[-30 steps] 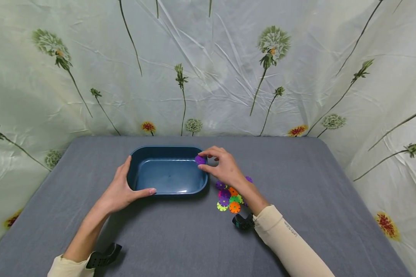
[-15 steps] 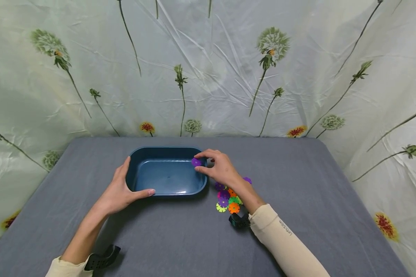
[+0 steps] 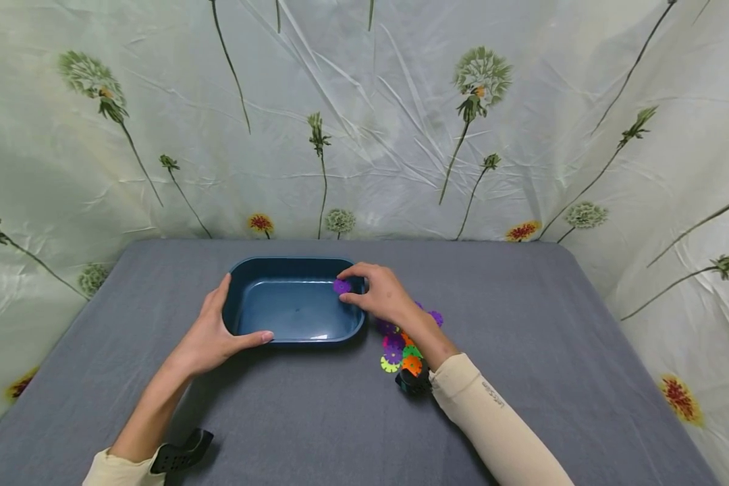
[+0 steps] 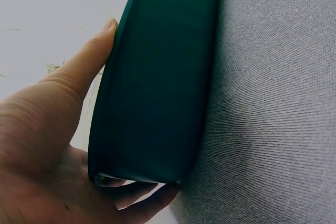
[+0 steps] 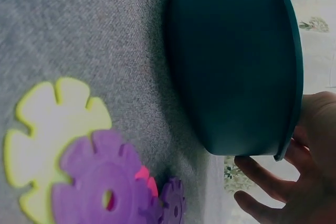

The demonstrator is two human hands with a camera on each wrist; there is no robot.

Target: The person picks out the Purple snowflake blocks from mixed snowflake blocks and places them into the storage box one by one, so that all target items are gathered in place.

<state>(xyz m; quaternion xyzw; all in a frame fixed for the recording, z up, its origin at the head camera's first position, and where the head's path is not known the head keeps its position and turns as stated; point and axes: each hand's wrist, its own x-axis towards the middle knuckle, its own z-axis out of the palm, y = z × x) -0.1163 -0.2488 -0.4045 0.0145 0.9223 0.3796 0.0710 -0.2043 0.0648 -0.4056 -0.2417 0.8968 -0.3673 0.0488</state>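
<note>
A dark blue rectangular plastic tub (image 3: 291, 310) with rounded corners stands on the cloth. My left hand (image 3: 209, 337) grips its left end, the thumb along the front rim and the fingers around the outer wall, as the left wrist view shows with the tub wall (image 4: 157, 77) beside the thumb. Over the right end of the tub, my right hand (image 3: 385, 295) pinches a purple notched plastic disc (image 3: 341, 286) between thumb and forefinger, inside the rim. That disc is hidden behind the tub wall (image 5: 236, 61) in the right wrist view.
Right of the tub lies a pile of notched discs, purple, orange (image 3: 412, 365), green (image 3: 410, 352) and yellow (image 5: 52, 124), partly under my right forearm. A grey cloth (image 3: 316, 418) covers the table. Behind it hangs a flower-print curtain (image 3: 376, 135).
My right hand has carried the purple disc slightly left and down, farther inside the tub's right end. My left hand stays in place on the tub.
</note>
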